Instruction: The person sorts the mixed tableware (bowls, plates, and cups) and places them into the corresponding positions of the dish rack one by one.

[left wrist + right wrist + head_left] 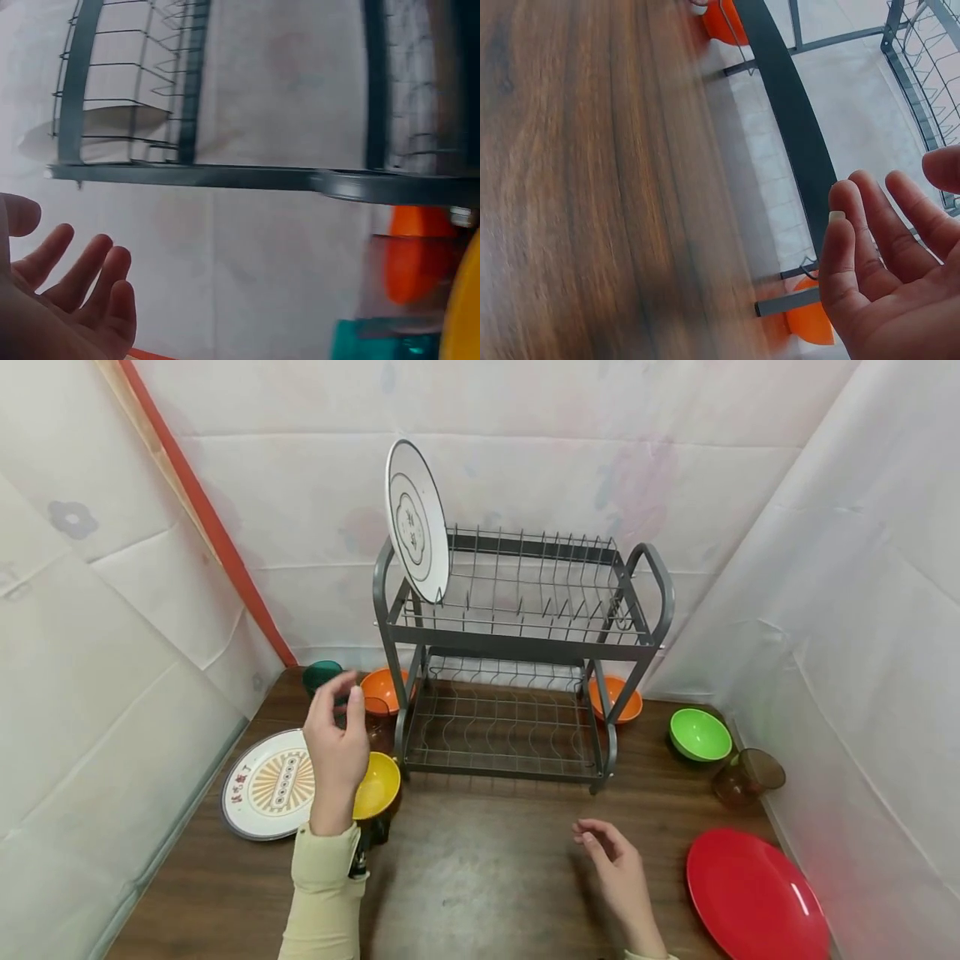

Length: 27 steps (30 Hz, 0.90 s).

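In the head view my left hand [337, 743] is raised at the left of the dark two-tier dish rack [517, 647], its fingers loosely bent around nothing. Below and beside it are a yellow bowl [377, 787] and a white patterned plate [270, 785] lying on the table. A white plate with a dark rim [416, 518] stands upright at the left end of the rack's upper tier. My right hand [618, 872] hovers over the table front, right of centre, relaxed and holding nothing. The right wrist view shows its fingers [900, 247] slightly curved and apart from the rack.
Orange bowls sit at the rack's left [382, 689] and right [618, 699]. A teal cup [322, 675] and a brownish clear cup [380, 724] are at the left. On the right are a green bowl [700, 734], a brown cup [748, 775] and a red plate [757, 893].
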### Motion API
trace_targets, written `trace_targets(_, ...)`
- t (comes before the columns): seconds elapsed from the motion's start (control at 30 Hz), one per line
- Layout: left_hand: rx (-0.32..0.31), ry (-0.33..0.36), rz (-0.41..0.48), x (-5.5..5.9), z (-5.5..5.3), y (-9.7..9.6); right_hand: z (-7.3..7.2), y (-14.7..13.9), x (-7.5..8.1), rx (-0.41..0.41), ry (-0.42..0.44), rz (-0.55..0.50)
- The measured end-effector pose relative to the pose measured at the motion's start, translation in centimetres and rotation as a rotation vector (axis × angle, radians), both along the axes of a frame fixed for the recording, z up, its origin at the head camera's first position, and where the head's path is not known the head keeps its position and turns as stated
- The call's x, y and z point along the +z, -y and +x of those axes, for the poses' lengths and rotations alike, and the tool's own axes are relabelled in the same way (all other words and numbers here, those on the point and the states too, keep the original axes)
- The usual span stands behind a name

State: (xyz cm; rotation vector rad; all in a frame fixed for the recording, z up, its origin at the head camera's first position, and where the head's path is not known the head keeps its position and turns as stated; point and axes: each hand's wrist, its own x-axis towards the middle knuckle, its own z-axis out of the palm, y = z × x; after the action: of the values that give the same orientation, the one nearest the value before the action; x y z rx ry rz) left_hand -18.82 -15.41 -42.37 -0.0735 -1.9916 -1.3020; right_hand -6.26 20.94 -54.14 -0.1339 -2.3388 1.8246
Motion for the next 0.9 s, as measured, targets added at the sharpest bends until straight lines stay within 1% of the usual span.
trace_targets(0.13,-0.01,0.142,0.024,-2.7,1.8,0.6,0.0,0.4,-0.2,0.004,0.02,0.015)
trace_targets(0.27,-0.007,0.264,0.019,-4.8,3.4,1.4,0.0,0.8,-0.3,0.01,0.026,0.017)
trace_targets(0.4,0.042,0.338,0.003,-6.4,4.5,2.3,-0.1,1.0,-0.4,0.029,-0.015,0.022)
trace_targets(0.47,0.077,0.364,0.023,-7.2,4.9,3.0,-0.1,1.0,-0.4,0.043,-0.031,0.027)
trace_targets(0.57,0.136,0.408,0.032,-8.0,5.3,4.3,-0.2,1.1,-0.4,0.055,-0.046,0.027)
trace_targets(0.73,0.257,0.519,-0.024,-8.9,5.6,7.4,-0.2,1.0,-0.3,0.059,-0.033,0.028)
trace_targets(0.9,0.361,0.599,-0.051,-9.5,6.2,10.4,-0.2,0.3,-0.2,0.023,-0.028,0.038)
